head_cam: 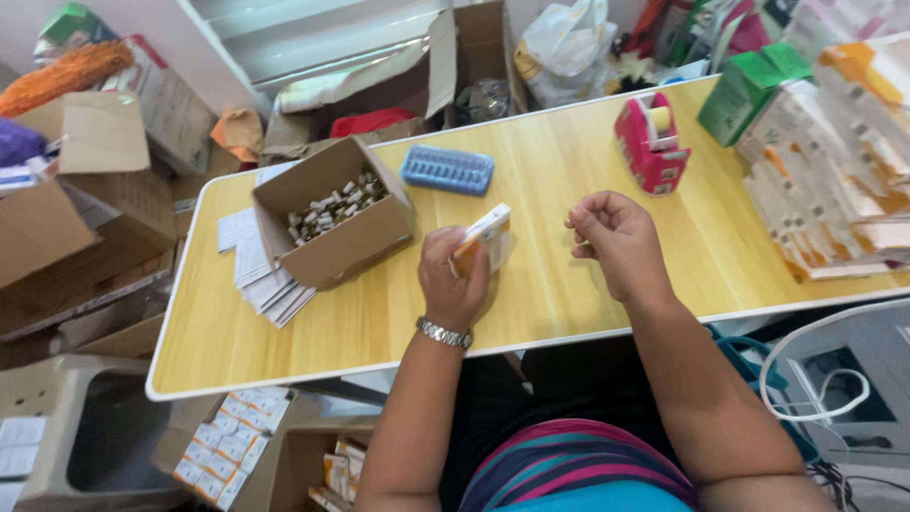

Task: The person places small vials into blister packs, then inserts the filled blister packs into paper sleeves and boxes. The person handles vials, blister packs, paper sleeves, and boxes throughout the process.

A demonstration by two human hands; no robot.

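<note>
Left hand: the left hand (453, 275), a metal watch (444, 333) on its wrist, is closed round a small carton (485, 235), white with an orange end, held just above the counter (379, 322) near its middle.
Right hand: the right hand (614, 237) is loosely curled, fingertips pinched together; whether anything sits between them I cannot tell. It hovers just right of the carton, not touching it.
Open box: a brown cardboard box (341, 242) stands left of the hands, tilted a little, with many small vials (336, 206) lying inside.
Leaflets: a fanned stack of white paper sheets (261, 275) lies partly under that box.
Tray: a blue plastic tray (446, 169) rests behind the carton, near the far edge.
Tape holder: a red tape dispenser (650, 142) stands further right.
Stacks: rows of white and orange cartons (834, 180) pile up at the right end, a green box (744, 90) beside them.
</note>
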